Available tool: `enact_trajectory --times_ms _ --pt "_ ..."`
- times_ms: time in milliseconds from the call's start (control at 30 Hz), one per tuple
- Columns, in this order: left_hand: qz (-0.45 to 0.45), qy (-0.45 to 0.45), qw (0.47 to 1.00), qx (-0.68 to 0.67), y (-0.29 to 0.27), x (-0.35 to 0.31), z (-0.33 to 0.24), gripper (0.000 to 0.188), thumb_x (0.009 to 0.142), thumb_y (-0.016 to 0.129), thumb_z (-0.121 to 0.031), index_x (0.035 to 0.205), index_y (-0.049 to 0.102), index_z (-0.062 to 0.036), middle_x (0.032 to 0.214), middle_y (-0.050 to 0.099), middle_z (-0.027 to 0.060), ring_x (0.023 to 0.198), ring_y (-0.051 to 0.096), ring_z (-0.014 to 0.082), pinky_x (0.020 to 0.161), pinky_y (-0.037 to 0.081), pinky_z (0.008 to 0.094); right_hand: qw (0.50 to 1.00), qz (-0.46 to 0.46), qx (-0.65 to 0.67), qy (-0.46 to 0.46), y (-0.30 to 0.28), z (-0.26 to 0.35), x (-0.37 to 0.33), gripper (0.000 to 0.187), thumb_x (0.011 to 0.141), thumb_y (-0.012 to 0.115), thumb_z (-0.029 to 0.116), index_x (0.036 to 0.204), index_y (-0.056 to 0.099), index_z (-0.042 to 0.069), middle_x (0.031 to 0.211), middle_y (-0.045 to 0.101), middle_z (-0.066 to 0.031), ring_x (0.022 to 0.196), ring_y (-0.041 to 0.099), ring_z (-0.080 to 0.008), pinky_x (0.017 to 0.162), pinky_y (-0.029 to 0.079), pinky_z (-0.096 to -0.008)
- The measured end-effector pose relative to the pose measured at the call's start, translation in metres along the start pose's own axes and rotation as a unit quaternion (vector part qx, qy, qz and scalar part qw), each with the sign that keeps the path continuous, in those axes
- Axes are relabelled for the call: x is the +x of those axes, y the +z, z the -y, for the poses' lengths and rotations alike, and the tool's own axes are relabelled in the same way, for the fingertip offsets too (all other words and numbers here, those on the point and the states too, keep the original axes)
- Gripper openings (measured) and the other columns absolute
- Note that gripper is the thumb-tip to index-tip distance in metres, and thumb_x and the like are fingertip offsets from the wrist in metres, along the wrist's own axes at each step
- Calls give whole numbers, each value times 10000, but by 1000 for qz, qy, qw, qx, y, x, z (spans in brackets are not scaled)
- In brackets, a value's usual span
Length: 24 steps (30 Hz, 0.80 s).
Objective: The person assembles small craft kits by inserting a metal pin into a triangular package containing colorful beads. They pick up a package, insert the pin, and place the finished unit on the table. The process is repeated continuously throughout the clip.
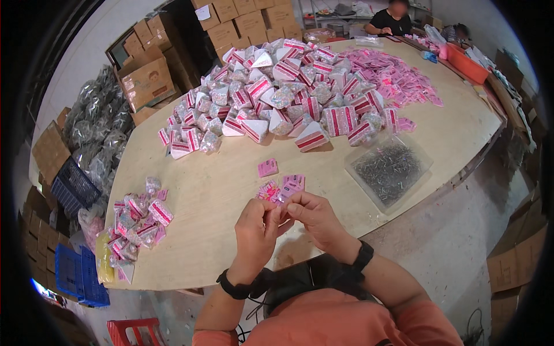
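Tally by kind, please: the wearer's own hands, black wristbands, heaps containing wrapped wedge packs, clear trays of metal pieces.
Wearer's hands: 2 (left hand, right hand)
Black wristbands: 2
Heaps containing wedge packs: 2 (large heap, small heap)
Clear tray: 1
Total: 7

A small pink piece, mostly hidden by fingertips, is pinched between the left hand and right hand, left of the clear plastic tray. Flat, pink printed cards overlap between the tray and a loose heap of pink-and-white pieces. One separate pink card lies flat, well left of the tray.
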<state>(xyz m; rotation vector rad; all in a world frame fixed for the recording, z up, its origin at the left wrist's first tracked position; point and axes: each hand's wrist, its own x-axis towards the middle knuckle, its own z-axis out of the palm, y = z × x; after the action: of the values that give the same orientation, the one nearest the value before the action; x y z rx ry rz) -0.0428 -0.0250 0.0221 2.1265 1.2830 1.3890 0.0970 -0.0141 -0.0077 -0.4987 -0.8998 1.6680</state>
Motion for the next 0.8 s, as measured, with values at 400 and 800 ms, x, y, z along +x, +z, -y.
enact_trajectory --times_ms 400,800 --pt "283 -61 929 -232 -22 15 2 385 774 657 -178 1125 552 -62 1144 551 94 1039 514 192 822 414 294 983 93 7 161 -15 14 -11 140 866 582 148 810 566 21 696 583 -76 513 539 -97 468 445 -189" --pt "214 -1 977 -9 -17 3 1 122 778 645 -95 854 595 -14 729 575 98 618 562 219 558 437 311 978 70 -40 191 -26 18 -16 105 855 585 134 830 561 36 712 584 -48 578 556 -76 510 438 -177"
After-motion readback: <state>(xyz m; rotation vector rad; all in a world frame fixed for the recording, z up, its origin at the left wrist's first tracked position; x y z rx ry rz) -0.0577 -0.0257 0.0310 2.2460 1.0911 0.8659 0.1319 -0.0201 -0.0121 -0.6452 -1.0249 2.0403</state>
